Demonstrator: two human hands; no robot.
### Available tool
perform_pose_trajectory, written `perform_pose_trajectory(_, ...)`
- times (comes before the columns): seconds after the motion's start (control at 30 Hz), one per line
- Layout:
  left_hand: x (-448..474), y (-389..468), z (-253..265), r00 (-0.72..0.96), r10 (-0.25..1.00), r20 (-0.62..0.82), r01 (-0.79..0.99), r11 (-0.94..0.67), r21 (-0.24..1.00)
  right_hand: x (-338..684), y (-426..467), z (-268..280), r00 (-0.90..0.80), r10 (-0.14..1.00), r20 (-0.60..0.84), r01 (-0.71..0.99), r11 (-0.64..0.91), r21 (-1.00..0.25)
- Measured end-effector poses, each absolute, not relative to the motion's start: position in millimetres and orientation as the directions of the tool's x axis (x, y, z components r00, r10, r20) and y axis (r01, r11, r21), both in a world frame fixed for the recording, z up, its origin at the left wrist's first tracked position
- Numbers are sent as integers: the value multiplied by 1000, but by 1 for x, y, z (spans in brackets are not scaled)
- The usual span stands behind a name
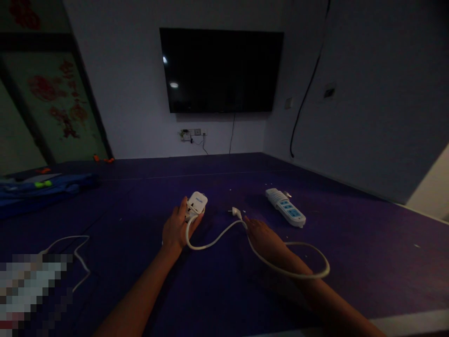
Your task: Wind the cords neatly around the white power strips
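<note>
My left hand (177, 227) is closed around a white power strip (198, 202), its fingers on the near end and sides. A white cord (210, 244) curves from that strip toward my right hand (261, 234). My right hand lies low over the purple surface, fingers stretched forward and fairly flat, the cord running along its left edge. The cord loops over my right forearm. Just ahead of the right fingertips lies a white plug (236, 213), its pins pointing left. To the right rests a second power strip (289, 210) with blue socket faces, cord wound around its far end.
The purple surface (147, 187) reaches back to the wall, where a television (222, 70) hangs above wall sockets (191, 133). Blue fabric (49, 187) lies at far left. Another thin white cable (82, 257) is at lower left. A black cable (305, 98) hangs down the right wall.
</note>
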State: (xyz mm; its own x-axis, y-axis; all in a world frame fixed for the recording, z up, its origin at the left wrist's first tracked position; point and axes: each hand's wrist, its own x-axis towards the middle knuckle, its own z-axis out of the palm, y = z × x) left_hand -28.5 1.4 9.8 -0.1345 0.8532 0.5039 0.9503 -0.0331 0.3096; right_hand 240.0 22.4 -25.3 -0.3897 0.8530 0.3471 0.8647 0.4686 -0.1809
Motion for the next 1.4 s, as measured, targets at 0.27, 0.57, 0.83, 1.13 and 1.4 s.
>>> perform_pose_trajectory(0.27,-37,8,6,-176,830,530,946,-6,323,298,-82,-92,-569,634,523,770,634,70)
perform_pose_trajectory(0.57,-28,0,11,-92,860,502,955,-66,288,309,-88,40,-359,554,751,837,547,-4)
perform_pose_trajectory(0.83,-26,-1,13,-78,875,478,958,-68,280,274,-75,-30,-756,631,175,643,766,17)
perform_pose_trajectory(1.13,-24,0,11,-19,878,477,970,-99,221,259,8,-49,-779,616,121,596,786,-166)
perform_pose_trajectory(1.4,-19,-3,10,38,880,473,964,-156,213,218,119,-33,-805,559,199,518,826,-224)
